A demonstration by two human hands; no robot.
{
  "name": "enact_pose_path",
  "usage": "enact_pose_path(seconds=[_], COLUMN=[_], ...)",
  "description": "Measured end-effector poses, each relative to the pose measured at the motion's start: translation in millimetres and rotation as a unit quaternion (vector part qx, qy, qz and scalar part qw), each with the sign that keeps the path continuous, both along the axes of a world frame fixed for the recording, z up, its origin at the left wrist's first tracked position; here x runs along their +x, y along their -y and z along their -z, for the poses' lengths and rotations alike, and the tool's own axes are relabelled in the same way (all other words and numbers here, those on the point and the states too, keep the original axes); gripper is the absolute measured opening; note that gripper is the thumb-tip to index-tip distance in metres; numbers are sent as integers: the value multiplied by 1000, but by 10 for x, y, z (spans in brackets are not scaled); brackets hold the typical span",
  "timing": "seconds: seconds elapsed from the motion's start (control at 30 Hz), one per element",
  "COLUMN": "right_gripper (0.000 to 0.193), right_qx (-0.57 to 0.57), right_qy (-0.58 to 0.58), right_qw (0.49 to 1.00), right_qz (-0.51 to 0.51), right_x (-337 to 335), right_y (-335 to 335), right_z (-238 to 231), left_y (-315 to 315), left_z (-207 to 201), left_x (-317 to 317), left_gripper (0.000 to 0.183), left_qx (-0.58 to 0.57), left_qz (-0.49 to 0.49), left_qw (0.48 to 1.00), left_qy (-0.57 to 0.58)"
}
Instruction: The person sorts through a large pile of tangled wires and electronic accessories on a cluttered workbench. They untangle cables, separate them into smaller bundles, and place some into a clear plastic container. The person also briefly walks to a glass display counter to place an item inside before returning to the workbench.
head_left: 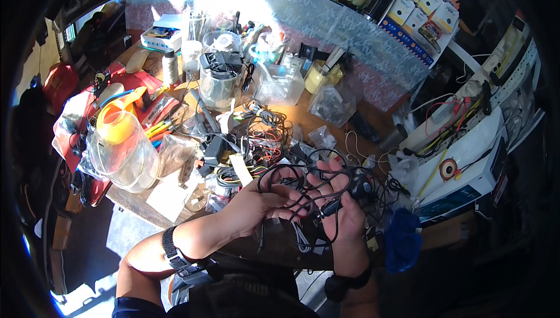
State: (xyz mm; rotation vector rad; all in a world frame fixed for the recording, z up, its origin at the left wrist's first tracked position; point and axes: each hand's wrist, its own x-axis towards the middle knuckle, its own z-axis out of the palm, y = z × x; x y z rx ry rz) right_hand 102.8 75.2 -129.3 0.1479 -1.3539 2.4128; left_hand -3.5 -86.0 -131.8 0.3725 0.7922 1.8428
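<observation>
Above the near edge of the table (300, 118), the left hand (273, 196) curls around looped black cable (331, 208) while the right hand (343, 210) spreads its fingers among the strands; easing one loop at a time should keep crossings from tightening

cable (307, 200) across left grip (265, 202) and right grip (347, 219), wire heap (268, 137) on worktop (131, 200) just behind, container (125, 157) to its left; tub (220, 93) behind-left of heap, parts (221, 64) in it, bottle (170, 69) left of tub, partition (326, 26) at the rear, box (461, 202) right of right grip
</observation>
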Motion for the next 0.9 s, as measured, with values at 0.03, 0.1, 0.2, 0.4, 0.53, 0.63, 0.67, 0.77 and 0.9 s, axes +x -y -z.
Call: enact_pose_path(seconds=[0.03,0.1,0.2,0.4,0.53,0.63,0.67,0.77,0.9], right_gripper=[60,54,55,60,63,60,61,50,35], right_qx=[3,7,67,29,102,29,10,53,141], right_qy=[3,37,128,94,87,146,152,181,188], right_qw=[1000,998,986,993,984,982,982,976,955], right_qz=[6,54,79,62,116,116,110,110,183], right_x=[13,35,67,96,53,10,5,-7,-221], right_y=[-22,-43,-11,296,457,475,475,450,228], right_z=[28,89,145,165,178,167,152,51,-189], left_y=[14,18,6,-196,-234,-208,-180,-32,394], left_z=[13,45,93,201,277,299,293,216,90], left_x=[-9,18,113,276,395,450,448,446,358], left_gripper=[50,52,54,53,48,24,24,34,42], left_qx=[17,11,1,18,-113,-150,-140,-116,0], left_qz=[-2,-4,-38,-136,-142,-170,-183,-149,-101], left_qw=[1000,1000,997,908,725,596,573,572,613], left_qy=[20,20,-67,-395,-665,-770,-786,-799,-783])
